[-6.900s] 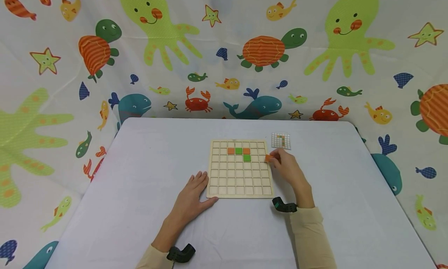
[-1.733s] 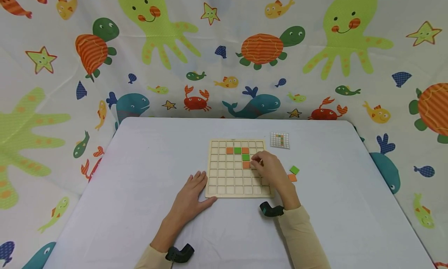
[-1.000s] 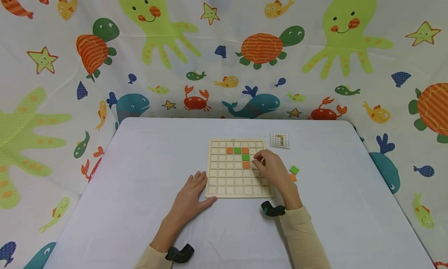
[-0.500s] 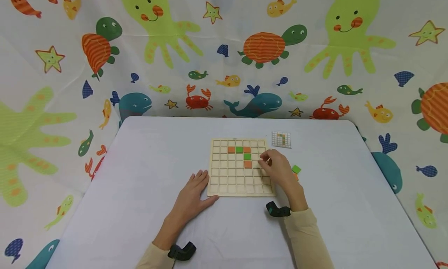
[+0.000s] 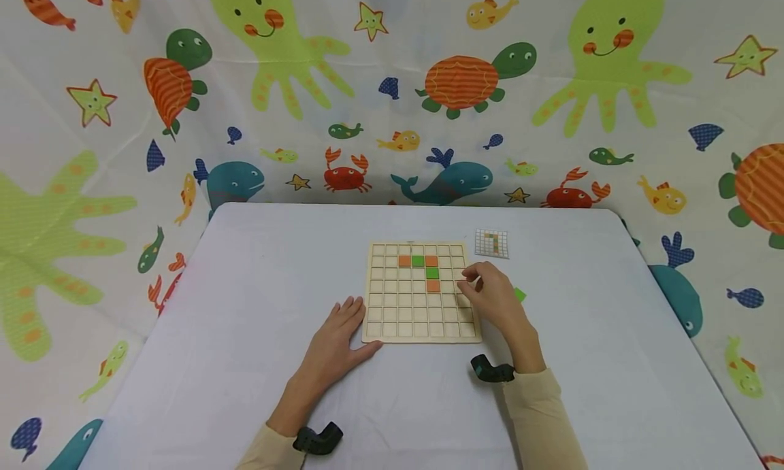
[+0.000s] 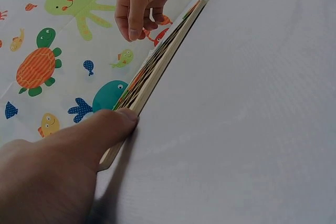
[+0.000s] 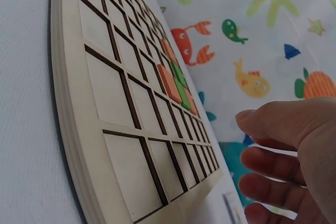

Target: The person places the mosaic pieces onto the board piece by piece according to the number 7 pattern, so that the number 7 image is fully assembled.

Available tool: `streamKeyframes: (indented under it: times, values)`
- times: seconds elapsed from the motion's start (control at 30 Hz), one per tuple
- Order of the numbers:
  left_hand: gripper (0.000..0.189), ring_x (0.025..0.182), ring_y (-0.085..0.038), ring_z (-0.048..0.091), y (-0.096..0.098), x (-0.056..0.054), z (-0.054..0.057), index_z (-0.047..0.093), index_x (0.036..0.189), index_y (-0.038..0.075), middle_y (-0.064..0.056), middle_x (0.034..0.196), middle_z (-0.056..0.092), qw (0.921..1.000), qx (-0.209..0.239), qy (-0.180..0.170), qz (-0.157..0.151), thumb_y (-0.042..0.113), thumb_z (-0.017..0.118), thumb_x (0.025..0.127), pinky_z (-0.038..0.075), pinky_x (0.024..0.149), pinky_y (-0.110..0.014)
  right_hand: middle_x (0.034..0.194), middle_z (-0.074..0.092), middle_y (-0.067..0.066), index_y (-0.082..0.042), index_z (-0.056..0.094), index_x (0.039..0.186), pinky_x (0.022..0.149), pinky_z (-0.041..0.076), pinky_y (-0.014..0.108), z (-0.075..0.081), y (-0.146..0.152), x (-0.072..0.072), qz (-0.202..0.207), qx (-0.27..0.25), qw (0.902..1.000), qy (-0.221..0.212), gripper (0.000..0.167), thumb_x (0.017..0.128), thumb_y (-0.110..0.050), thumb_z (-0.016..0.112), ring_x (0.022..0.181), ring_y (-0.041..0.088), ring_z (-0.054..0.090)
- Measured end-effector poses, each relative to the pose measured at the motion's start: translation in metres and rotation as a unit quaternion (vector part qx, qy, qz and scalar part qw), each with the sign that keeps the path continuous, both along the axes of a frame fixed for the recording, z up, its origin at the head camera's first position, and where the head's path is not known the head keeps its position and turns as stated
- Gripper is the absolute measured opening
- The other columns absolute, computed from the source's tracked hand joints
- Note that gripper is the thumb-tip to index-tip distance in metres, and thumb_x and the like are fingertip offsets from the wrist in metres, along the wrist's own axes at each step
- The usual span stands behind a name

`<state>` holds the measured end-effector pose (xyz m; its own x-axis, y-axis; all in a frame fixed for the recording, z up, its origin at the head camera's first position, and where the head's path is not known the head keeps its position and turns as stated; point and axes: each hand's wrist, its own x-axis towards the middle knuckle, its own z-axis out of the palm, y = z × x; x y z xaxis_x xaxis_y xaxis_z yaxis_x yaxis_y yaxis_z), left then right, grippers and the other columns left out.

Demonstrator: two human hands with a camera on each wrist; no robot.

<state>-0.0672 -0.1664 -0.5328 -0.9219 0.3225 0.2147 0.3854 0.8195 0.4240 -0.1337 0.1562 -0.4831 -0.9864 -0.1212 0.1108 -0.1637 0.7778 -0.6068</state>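
Observation:
A wooden grid board (image 5: 392, 316) lies on the table, bearing a row of orange tile (image 5: 404, 261), green tile (image 5: 418, 261) and orange tile (image 5: 431, 261). Below the row's right end come a green tile (image 5: 432, 273) and then an orange tile (image 5: 433, 286). My left hand (image 5: 335, 344) rests at the board's left edge, fingers extended, its thumb (image 6: 123, 119) touching the near-left corner. Over the board's right edge hovers my right hand (image 5: 493, 294), fingers loosely bent; the right wrist view shows its thumb (image 7: 262, 119) apart from the fingertips and nothing between them.
A small card (image 5: 492, 243) printed with a coloured grid pattern lies beyond the board's far-right corner. A loose green tile (image 5: 520, 294) peeks out just right of my right hand. A white cloth (image 5: 202, 334) covers the table; a sea-animal curtain (image 5: 367, 82) hangs behind it.
The orange tile that my right hand pinched earlier now sits below the lower green one. That hand has since drawn back rightward, hiding a loose orange tile. My left hand stays put.

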Motion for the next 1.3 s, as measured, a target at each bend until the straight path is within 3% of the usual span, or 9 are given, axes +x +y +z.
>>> streamKeyframes:
  times: [0.37, 0.93, 1.3]
  values:
    - [0.083, 0.146, -0.029, 0.042, 0.000, 0.000, 0.000, 0.052, 0.144, -0.001, -0.014, 0.152, 0.050, 1.0000, 0.000, 0.002, 0.000, 0.051, 0.076, 0.084, 0.032, 0.124, -0.046, 0.105, 0.065, 0.012, -0.002, 0.065, 0.113, 0.067, 0.047, 0.028, -0.001, 0.010, 0.001, -0.023, 0.005, 0.9995, -0.020, 0.028, 0.093, -0.022, 0.069, 0.085, 0.022, 0.057]
    - [0.082, 0.146, -0.029, 0.043, 0.000, -0.001, 0.001, 0.051, 0.144, -0.001, -0.014, 0.152, 0.050, 1.0000, 0.004, 0.001, 0.002, 0.050, 0.076, 0.084, 0.032, 0.124, -0.045, 0.109, 0.065, 0.015, -0.002, 0.065, 0.113, 0.073, 0.049, 0.034, -0.006, 0.034, -0.001, -0.047, -0.009, 0.9988, -0.004, 0.029, 0.091, -0.020, 0.070, 0.092, 0.028, 0.059]
    - [0.082, 0.145, -0.030, 0.043, 0.000, -0.001, 0.002, 0.051, 0.144, -0.001, -0.015, 0.152, 0.050, 1.0000, 0.001, -0.002, -0.001, 0.051, 0.076, 0.084, 0.032, 0.124, -0.046, 0.117, 0.061, 0.017, -0.002, 0.063, 0.118, 0.076, 0.050, 0.036, -0.010, 0.049, 0.001, -0.074, -0.013, 0.9966, -0.033, 0.034, 0.092, -0.022, 0.067, 0.098, 0.031, 0.057]
